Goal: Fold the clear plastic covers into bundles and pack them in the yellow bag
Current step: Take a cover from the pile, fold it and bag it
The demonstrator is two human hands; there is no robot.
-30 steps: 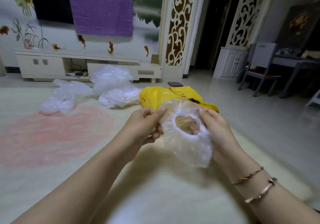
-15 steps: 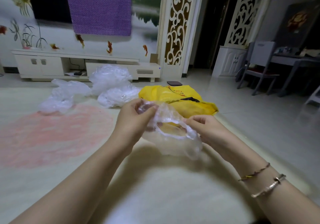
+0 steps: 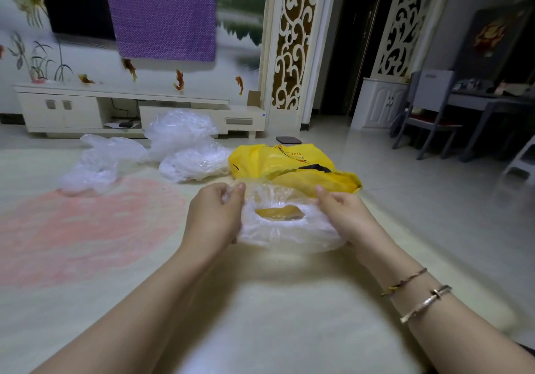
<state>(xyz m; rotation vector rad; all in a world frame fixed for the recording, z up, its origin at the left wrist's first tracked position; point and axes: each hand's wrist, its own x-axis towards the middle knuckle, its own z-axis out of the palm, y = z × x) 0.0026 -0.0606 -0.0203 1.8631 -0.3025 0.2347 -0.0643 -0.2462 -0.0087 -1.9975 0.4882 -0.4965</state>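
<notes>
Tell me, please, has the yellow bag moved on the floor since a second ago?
No. The yellow bag lies beside the same clear plastic heap.

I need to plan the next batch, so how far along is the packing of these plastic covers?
Done: cannot tell; the yellow bag lies on the floor, contents hidden. In hand: the left hand and right hand hold one clear cover spread open, unfolded. Left: loose piles of clear covers beside the bag.

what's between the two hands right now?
Head view: one clear plastic cover, stretched between the left hand and the right hand, both pinching its rim; yellow bag shows through its opening.
</notes>
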